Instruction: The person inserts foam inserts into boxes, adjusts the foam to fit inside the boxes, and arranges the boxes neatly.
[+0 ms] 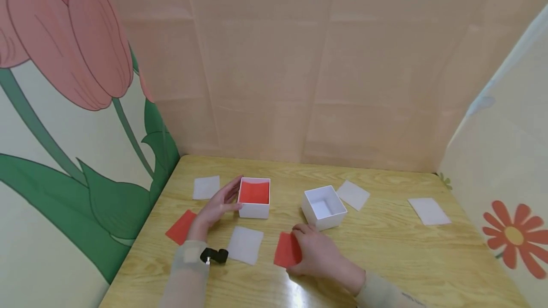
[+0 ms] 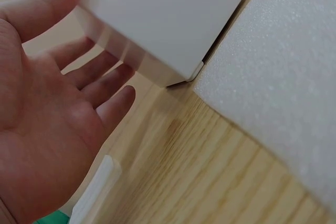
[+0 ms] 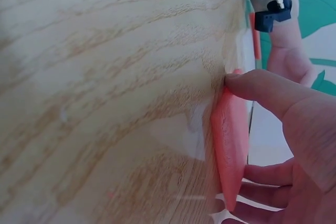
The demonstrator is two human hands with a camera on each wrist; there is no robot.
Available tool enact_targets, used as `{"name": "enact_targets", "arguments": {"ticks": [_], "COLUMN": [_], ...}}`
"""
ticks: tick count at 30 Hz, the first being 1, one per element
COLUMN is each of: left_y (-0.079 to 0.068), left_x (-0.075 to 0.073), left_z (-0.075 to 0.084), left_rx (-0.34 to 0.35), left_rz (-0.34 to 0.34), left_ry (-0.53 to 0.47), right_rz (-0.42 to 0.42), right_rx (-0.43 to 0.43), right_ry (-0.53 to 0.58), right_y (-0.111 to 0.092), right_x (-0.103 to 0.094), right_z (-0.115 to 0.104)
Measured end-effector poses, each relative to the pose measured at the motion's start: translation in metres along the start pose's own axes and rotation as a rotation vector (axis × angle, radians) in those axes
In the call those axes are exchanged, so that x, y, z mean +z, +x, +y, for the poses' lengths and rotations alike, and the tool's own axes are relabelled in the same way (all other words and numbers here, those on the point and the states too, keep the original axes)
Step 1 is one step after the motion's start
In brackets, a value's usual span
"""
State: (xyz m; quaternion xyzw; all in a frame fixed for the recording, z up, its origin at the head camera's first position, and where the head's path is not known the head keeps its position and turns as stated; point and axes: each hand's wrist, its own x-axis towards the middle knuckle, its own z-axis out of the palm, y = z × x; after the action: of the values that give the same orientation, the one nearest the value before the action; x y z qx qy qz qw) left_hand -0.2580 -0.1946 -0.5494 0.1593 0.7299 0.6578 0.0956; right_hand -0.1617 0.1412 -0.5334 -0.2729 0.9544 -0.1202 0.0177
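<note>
My left hand (image 1: pixel 219 206) is at the left side of a white box (image 1: pixel 254 211). Inside the box a red square sheet (image 1: pixel 255 193) shows. In the left wrist view my thumb lies at the box's near edge and the fairly straight fingertips rest along its side wall. My right hand (image 1: pixel 317 253) grips another red foam square (image 1: pixel 283 251) low over the table, thumb at one edge and fingers at the opposite edge. Just beyond that hand stands a second white box (image 1: pixel 324 208), open at the top, its white inner floor visible.
White foam squares lie about: one (image 1: pixel 246 245) between my arms, one (image 1: pixel 206 187) at back left, one (image 1: pixel 353 195) behind the second box, another (image 1: pixel 429 211) far right. A red square (image 1: pixel 181 227) lies partly behind my left wrist. Fabric walls edge the wooden table (image 1: pixel 385 251).
</note>
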Motion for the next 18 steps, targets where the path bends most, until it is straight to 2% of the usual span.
{"name": "enact_targets", "arguments": {"ticks": [7,13,18], "left_y": [-0.0011,-0.0015,-0.0022], "left_x": [-0.0001,-0.0002,0.0004], "left_z": [0.0007,0.0014,0.0025], "left_rx": [-0.002,0.016,-0.002], "left_rz": [0.002,-0.011,-0.003], "left_ry": [0.000,-0.009,-0.010], "right_rz": [0.023,-0.024,-0.073], "right_rx": [-0.028,-0.013,-0.013], "right_ry": [0.028,0.080,0.128], "right_y": [0.0006,0.0032,0.0031], "right_x": [0.0006,-0.0003,-0.0016], "right_z": [0.0003,0.0006,0.0020]}}
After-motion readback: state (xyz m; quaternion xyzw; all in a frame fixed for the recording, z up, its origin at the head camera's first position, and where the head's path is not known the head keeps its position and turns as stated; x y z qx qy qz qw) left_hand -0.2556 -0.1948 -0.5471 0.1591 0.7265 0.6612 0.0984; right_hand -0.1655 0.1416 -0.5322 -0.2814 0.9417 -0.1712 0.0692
